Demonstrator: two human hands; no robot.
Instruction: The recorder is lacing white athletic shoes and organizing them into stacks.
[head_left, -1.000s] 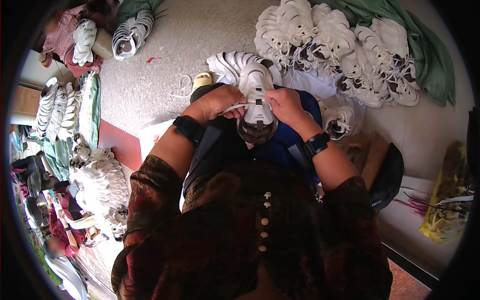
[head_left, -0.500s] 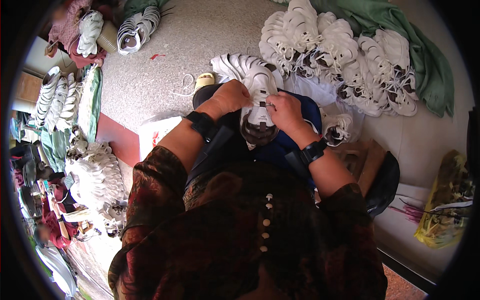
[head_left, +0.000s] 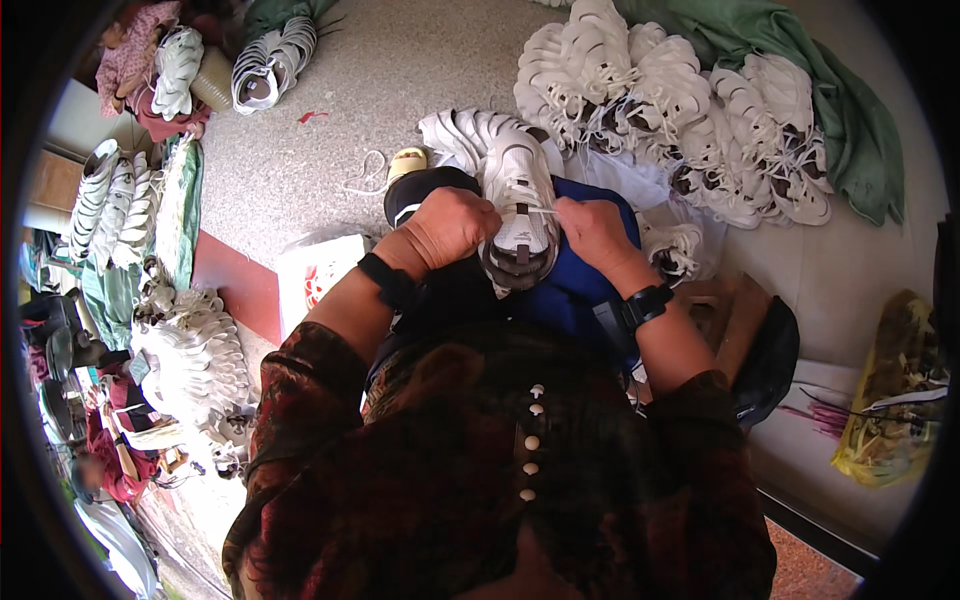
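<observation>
The shoe (head_left: 521,228) is rested over the far edge of the lap (head_left: 452,296), apparently so that it is steadied from below. Its lace (head_left: 542,210) is pinched in the right grip (head_left: 598,236) and held taut across the shoe's top, seemingly against slack. The left grip (head_left: 450,226) is curled at the shoe's left edge; whether lace is pinched there cannot be told.

The shoe upper (head_left: 521,243) lies on the lap (head_left: 562,297), left of piled uppers (head_left: 672,92).
</observation>
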